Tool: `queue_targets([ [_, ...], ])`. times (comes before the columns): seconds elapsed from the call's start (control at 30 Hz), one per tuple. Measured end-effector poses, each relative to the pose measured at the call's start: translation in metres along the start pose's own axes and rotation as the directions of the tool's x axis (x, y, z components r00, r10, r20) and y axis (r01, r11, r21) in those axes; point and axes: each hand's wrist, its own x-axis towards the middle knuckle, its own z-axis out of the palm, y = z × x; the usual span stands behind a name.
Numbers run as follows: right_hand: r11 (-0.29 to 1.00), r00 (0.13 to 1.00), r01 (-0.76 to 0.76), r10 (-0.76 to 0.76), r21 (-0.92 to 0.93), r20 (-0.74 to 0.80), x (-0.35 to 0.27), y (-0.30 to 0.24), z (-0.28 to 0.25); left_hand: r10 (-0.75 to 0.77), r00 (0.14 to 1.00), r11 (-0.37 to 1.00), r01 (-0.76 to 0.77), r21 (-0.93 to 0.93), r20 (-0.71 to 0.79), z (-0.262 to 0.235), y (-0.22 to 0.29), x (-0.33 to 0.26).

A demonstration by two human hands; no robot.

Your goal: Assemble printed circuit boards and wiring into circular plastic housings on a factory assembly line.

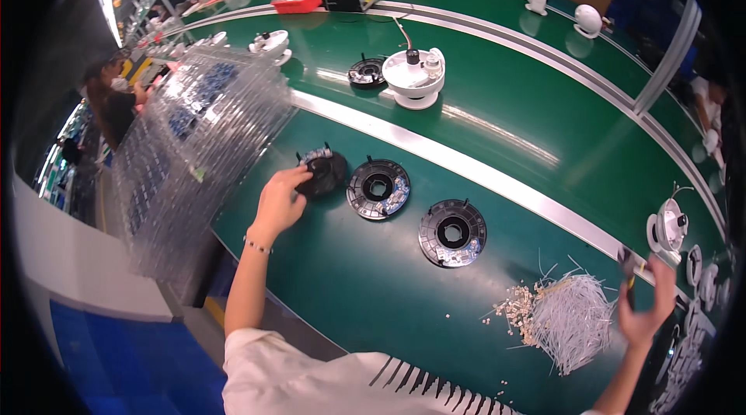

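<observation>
My left hand (278, 201) grips the edge of a black round housing (325, 176), slightly blurred and tilted, with a small circuit board at its rim. To its right, two similar black round housings (378, 189) lie on the green table, each with a central hole and a board on its rim. My right hand (646, 310) is closed around a small pair of cutters or pliers (628, 269) with dark and yellow parts, held up near the metal rail. Below and left of that hand lies a heap of white cable ties (573, 320) beside many tiny beige connectors (519, 308).
Clear plastic trays (210, 135) are stacked at the left. Beyond the white metal rail (466, 169), a conveyor carries a white device base (414, 79), a black round part (366, 72) and another white unit (668, 226). A red bin (299, 0) stands far back. Other people work at left and right.
</observation>
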Motion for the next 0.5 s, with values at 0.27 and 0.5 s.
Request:
queue_targets([
  [0.27, 0.825, 0.832, 0.523, -0.549, -0.215, -0.085, 0.268, -0.02, 0.111, 0.078, 0.909, 0.957, -0.183, -0.223, -0.409, 0.016, -0.012, -0.004],
  [0.5, 0.725, 0.75, 0.657, -0.603, -0.206, 0.271, 0.371, -0.059, 0.242, 0.039, 0.881, 0.951, -0.177, -0.252, -0.472, 0.017, -0.018, -0.006],
])
